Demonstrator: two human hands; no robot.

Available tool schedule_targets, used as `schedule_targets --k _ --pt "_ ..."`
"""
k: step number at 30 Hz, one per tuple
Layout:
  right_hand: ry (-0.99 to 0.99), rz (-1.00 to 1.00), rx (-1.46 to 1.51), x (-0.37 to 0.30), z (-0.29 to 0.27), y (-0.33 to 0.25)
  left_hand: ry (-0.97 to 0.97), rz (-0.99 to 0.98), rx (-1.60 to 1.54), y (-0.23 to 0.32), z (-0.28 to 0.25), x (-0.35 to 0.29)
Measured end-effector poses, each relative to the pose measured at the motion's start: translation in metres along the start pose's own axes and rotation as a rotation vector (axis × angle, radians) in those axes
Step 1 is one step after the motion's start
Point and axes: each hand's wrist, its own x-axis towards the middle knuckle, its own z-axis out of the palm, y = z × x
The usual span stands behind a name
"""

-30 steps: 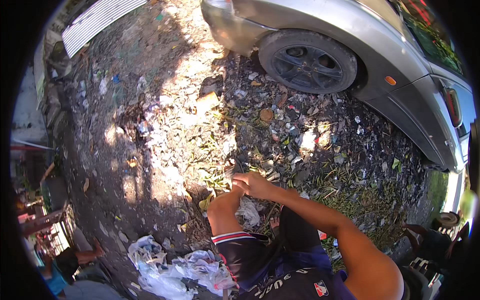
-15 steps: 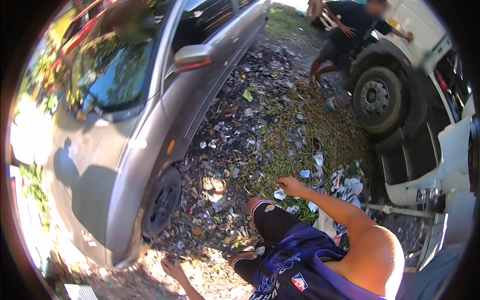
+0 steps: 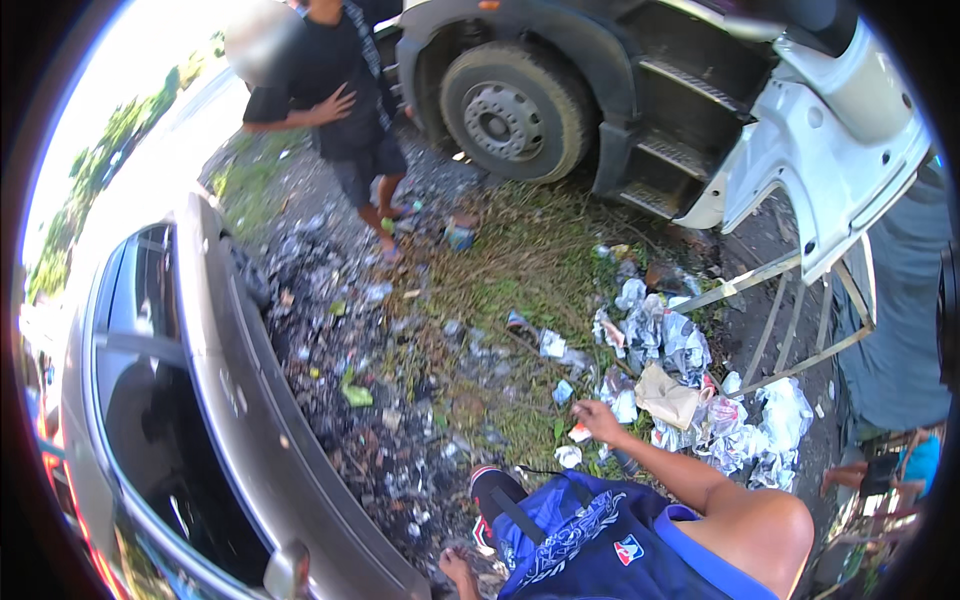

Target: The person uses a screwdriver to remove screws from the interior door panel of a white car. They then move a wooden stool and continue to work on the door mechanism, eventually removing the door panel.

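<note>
My right hand hangs over littered ground, its fingers curled together; what they hold, if anything, is too small to make out. Just under it lies a small orange and white scrap, seemingly on the ground. Low in the picture, my left hand is held down by my side, fingers loosely bent and apart, with nothing seen in it. Close to my right forearm is a heap of crumpled plastic and paper, with a flat brown paper piece on it.
A grey car stands along my left. Ahead is a white truck with a large wheel, dark steps and an open door. A person in dark clothes stands by it. A metal frame leans at the right.
My view has turned to the right and moved forward. The truck and litter heap show more fully, and the car sits farther left. Both my hands stay low.
</note>
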Motion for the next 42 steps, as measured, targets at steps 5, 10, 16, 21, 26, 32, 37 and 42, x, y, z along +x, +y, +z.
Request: schedule_targets --k 5,10,16,21,26,32,37,42 --pt "0.079 0.028 0.496 0.159 0.039 -0.132 -0.566 0.293 0.093 0.302 0.257 0.089" --pt "0.186 0.085 0.899 0.304 0.006 -0.222 -1.174 0.33 0.394 0.442 0.493 0.147" --pt "0.627 0.179 1.293 0.38 -0.118 -0.233 -1.576 0.502 0.887 0.536 0.698 0.087" --pt "0.888 0.132 1.325 0.453 -0.211 -0.184 -1.886 0.627 0.982 0.541 0.861 0.058" --pt "0.819 0.204 0.917 0.531 -0.301 -0.071 -1.754 0.646 0.715 0.518 1.063 0.043" --pt "0.686 0.33 0.99 0.585 -0.461 -0.022 -1.785 0.589 0.564 0.501 1.308 -0.033" --pt "0.908 0.129 1.147 0.589 -0.628 -0.058 -2.011 0.424 0.523 0.567 1.425 -0.172" --pt "1.433 -0.045 0.463 0.594 -0.807 -0.143 -2.365 0.668 0.237 0.685 1.551 -0.346"
